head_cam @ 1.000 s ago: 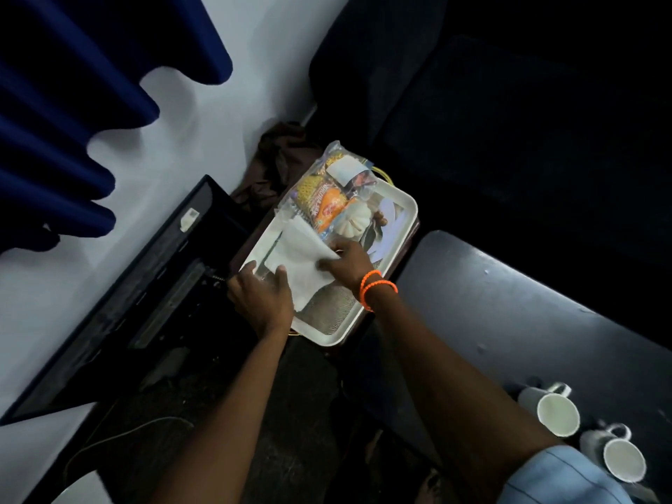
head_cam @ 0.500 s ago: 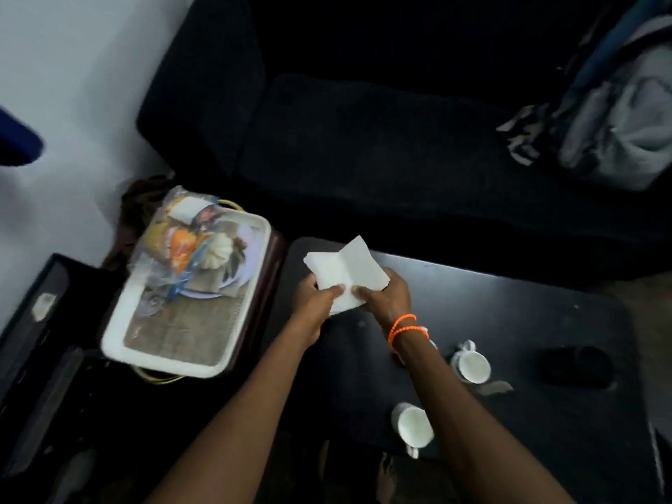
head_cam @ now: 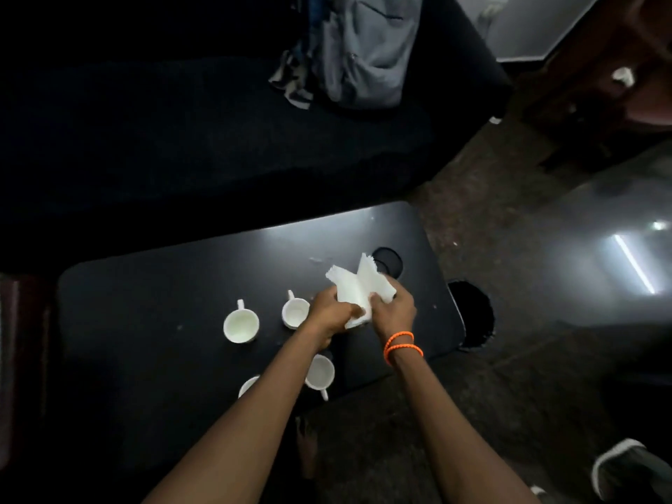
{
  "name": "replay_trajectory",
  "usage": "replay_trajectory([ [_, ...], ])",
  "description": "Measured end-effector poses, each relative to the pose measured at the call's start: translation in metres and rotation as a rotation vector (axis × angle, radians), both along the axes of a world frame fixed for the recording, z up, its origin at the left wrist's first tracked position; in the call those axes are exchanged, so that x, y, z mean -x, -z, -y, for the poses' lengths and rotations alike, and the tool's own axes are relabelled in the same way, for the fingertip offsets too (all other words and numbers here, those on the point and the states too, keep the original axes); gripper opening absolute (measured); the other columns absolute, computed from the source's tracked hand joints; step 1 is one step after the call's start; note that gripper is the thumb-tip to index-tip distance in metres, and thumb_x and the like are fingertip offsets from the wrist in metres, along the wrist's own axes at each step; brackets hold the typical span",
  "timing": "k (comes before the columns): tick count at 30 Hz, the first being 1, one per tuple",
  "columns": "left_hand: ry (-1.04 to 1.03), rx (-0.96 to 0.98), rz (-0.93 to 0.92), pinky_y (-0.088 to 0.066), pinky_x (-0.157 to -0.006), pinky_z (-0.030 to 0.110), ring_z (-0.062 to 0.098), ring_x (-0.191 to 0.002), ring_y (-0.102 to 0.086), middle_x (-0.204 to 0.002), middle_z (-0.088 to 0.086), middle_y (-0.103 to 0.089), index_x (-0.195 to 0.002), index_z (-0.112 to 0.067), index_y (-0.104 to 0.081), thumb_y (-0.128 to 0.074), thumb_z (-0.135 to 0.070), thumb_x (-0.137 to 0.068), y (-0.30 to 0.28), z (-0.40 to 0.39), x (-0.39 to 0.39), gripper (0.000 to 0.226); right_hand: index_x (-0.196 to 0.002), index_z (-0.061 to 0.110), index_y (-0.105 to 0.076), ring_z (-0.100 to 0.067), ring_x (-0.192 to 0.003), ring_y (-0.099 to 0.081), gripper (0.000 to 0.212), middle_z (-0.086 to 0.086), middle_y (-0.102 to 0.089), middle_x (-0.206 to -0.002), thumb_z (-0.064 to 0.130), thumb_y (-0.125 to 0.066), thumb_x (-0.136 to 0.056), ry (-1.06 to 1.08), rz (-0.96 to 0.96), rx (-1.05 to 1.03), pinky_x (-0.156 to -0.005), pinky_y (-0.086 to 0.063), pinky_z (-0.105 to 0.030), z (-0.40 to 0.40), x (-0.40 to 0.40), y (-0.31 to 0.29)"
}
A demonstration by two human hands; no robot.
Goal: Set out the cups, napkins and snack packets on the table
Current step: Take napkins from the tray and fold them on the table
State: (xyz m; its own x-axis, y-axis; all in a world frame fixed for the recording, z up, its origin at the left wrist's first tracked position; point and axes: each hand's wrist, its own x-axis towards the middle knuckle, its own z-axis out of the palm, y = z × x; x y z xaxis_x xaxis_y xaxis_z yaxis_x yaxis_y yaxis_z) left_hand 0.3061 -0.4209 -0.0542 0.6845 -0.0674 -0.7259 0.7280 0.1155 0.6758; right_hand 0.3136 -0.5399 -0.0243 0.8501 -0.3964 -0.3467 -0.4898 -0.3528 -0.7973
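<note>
Both hands hold a stack of white paper napkins [head_cam: 358,289] above the right half of the black table [head_cam: 145,321]. My left hand [head_cam: 332,309] pinches the stack's lower left; my right hand [head_cam: 392,309], with orange bands at the wrist, grips its lower right. The napkins fan apart at the top. Several white cups stand on the table: one cup [head_cam: 240,325] at centre, one cup [head_cam: 295,312] beside my left hand, one cup [head_cam: 319,373] near the front edge, and another cup [head_cam: 248,386] partly hidden under my left forearm. The tray and snack packets are out of view.
A dark sofa [head_cam: 182,140] runs behind the table, with a grey backpack [head_cam: 363,52] on it. A black round object [head_cam: 388,261] sits on the table behind the napkins. A dark round shape [head_cam: 471,314] lies off the table's right edge. Floor [head_cam: 509,394] spreads to the right.
The view swung right, from the tray on the left to the table. Both hands carried the napkins over the table's right half, and the stack now fans apart.
</note>
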Motion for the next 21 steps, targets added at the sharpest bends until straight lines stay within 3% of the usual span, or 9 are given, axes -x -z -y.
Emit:
replay_trajectory([
  [3, -0.067, 0.020, -0.046, -0.062, -0.089, 0.052, 0.028, -0.099, -0.074, -0.106, 0.005, -0.077, -0.110, -0.023, -0.069, -0.069, -0.013, -0.063, 0.000, 0.040, -0.014, 0.048, -0.111, 0.012, -0.077, -0.014, -0.093, -0.067, 0.039, -0.010, -0.077, -0.108, -0.005, -0.062, -0.080, 0.047, 0.055, 0.097, -0.073, -0.040, 0.003, 0.041, -0.007, 0.000],
  [5, -0.129, -0.040, -0.042, -0.061, -0.091, 0.050, 0.030, -0.103, -0.073, -0.112, 0.007, -0.077, -0.120, -0.023, -0.070, -0.068, -0.018, -0.065, -0.001, 0.060, -0.026, 0.055, -0.110, 0.010, -0.078, -0.015, -0.094, -0.068, 0.039, -0.010, -0.077, -0.108, -0.008, -0.061, -0.079, 0.044, 0.076, 0.128, -0.071, -0.037, 0.007, 0.060, -0.015, 0.001],
  [8, -0.161, -0.113, -0.017, -0.061, -0.093, 0.046, 0.029, -0.108, -0.071, -0.122, 0.006, -0.073, -0.135, -0.023, -0.066, -0.065, -0.020, -0.072, -0.001, 0.079, -0.043, 0.062, -0.109, 0.010, -0.078, -0.020, -0.101, -0.071, 0.039, -0.010, -0.077, -0.110, -0.007, -0.060, -0.079, 0.005, 0.055, 0.135, -0.084, -0.046, -0.011, 0.078, -0.030, 0.003],
  [11, -0.137, -0.184, 0.006, -0.060, -0.092, 0.035, 0.023, -0.105, -0.069, -0.120, -0.001, -0.072, -0.132, -0.027, -0.068, -0.062, -0.016, -0.081, 0.002, 0.086, -0.059, 0.053, -0.108, 0.015, -0.079, -0.019, -0.101, -0.072, 0.035, -0.006, -0.078, -0.106, 0.000, -0.065, -0.079, -0.065, 0.009, 0.112, -0.087, -0.053, -0.021, 0.084, -0.047, 0.010],
  [13, -0.132, -0.226, -0.004, -0.062, -0.088, 0.039, 0.024, -0.100, -0.071, -0.108, -0.003, -0.074, -0.106, -0.032, -0.077, -0.059, -0.013, -0.083, 0.005, 0.087, -0.069, 0.035, -0.106, 0.020, -0.079, -0.019, -0.096, -0.074, 0.034, -0.004, -0.079, -0.101, 0.004, -0.066, -0.079, -0.135, -0.054, 0.130, -0.087, -0.059, -0.031, 0.085, -0.061, 0.015],
  [15, -0.134, -0.220, -0.050, -0.066, -0.076, 0.044, 0.027, -0.093, -0.074, -0.098, -0.001, -0.074, -0.075, -0.030, -0.074, -0.058, -0.008, -0.082, 0.009, 0.085, -0.079, 0.028, -0.107, 0.021, -0.079, -0.027, -0.096, -0.074, 0.037, -0.008, -0.079, -0.102, 0.005, -0.062, -0.078, -0.207, -0.152, 0.171, -0.084, -0.062, -0.043, 0.084, -0.075, 0.018],
  [18, -0.169, -0.094, -0.143, -0.063, -0.055, 0.036, 0.028, -0.085, -0.075, -0.104, 0.013, -0.075, -0.091, -0.015, -0.077, -0.059, 0.001, -0.082, 0.013, 0.080, -0.092, 0.025, -0.111, 0.016, -0.076, -0.040, -0.100, -0.071, 0.039, -0.017, -0.075, -0.109, 0.006, -0.057, -0.079, -0.288, -0.254, 0.270, -0.083, -0.061, -0.050, 0.080, -0.094, 0.021],
  [21, -0.227, -0.042, -0.163, -0.058, -0.048, 0.027, 0.024, -0.074, -0.074, -0.107, 0.019, -0.075, -0.101, -0.001, -0.073, -0.061, 0.003, -0.083, 0.017, 0.073, -0.102, 0.021, -0.122, 0.012, -0.070, -0.038, -0.108, -0.068, 0.041, -0.018, -0.071, -0.120, 0.011, -0.062, -0.081, -0.339, -0.332, 0.335, -0.091, -0.058, -0.047, 0.076, -0.109, 0.026],
])
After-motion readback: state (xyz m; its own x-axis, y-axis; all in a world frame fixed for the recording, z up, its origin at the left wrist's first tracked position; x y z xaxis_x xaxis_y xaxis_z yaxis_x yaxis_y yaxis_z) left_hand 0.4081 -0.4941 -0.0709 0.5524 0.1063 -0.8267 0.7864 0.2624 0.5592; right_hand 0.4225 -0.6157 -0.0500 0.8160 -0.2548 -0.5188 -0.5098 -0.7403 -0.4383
